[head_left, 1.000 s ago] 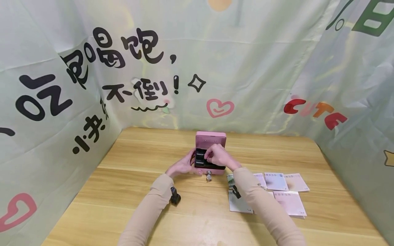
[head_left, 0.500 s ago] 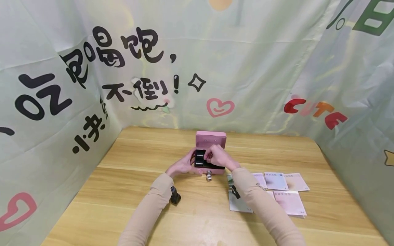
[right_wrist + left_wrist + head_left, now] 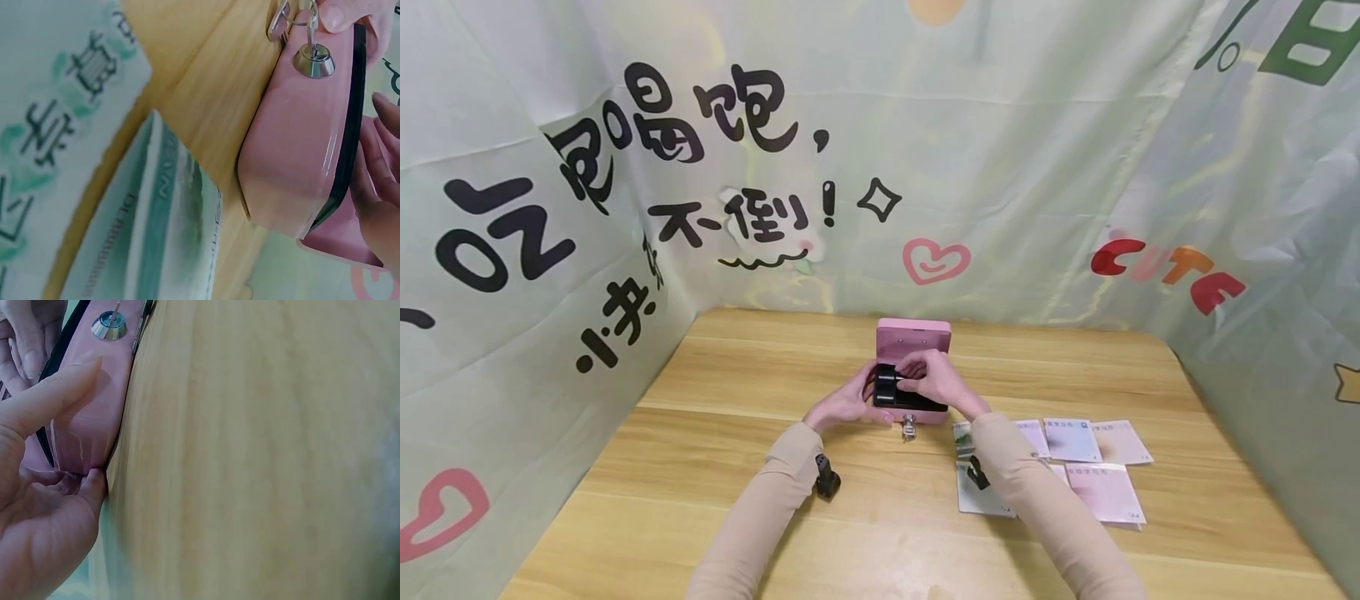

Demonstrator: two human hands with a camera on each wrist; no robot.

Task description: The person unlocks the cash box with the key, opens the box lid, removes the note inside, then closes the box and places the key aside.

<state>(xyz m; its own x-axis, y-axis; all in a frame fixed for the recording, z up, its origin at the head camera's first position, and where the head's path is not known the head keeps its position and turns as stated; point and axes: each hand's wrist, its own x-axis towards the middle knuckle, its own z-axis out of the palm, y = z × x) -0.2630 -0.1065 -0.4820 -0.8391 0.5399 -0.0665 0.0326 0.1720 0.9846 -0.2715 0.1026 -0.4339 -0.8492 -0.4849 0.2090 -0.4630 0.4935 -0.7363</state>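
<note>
A small pink cash box (image 3: 891, 415) stands on the table with its lid (image 3: 913, 342) raised at the back. Inside it lies a black tray (image 3: 886, 385) with compartments. My left hand (image 3: 848, 402) grips the box's left side, thumb along the front and fingers round the corner. Over the tray's right part is my right hand (image 3: 934, 379); its thumb and fingers are apart, and I see nothing between them. The fingers hide part of the tray. A key sits in the silver lock (image 3: 314, 60) on the front, with a ring hanging from it.
Play banknotes (image 3: 1105, 493) lie in two rows on the table (image 3: 865, 533) to the right, partly under the right forearm. One folded note (image 3: 150, 212) stands slightly raised in the right wrist view. A printed cloth (image 3: 1030, 192) encloses the table's back and sides.
My right hand's fingers have spread and lifted slightly from their closer pinch inside the tray. The left hand and the box have stayed in place.
</note>
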